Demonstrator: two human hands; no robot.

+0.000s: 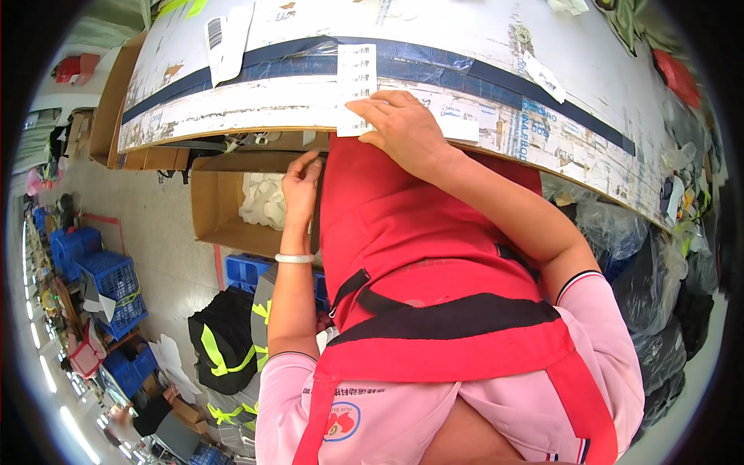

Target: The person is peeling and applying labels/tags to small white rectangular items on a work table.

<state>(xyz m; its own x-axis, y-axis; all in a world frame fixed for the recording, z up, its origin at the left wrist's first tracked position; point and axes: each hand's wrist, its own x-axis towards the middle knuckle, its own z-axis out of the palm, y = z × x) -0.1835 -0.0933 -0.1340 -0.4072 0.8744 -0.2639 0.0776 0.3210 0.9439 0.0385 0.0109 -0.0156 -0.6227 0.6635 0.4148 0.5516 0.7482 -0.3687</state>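
Observation:
A narrow white strip of printed labels lies across the near edge of the worktable, its lower end at the edge. My right hand is closed on this lower end, with fingers on top and the thumb near the table edge. Below the table edge, my left hand hangs beside an open cardboard box. Its fingers are curled together at the tips, and what they hold, if anything, is too small to make out. Crumpled white paper lies in the box.
The worktable is covered with worn white cardboard and dark blue tape. More label sheets and a small white tag lie on it. Plastic-wrapped bundles crowd the right. Blue crates and folded black-and-yellow garments stand left.

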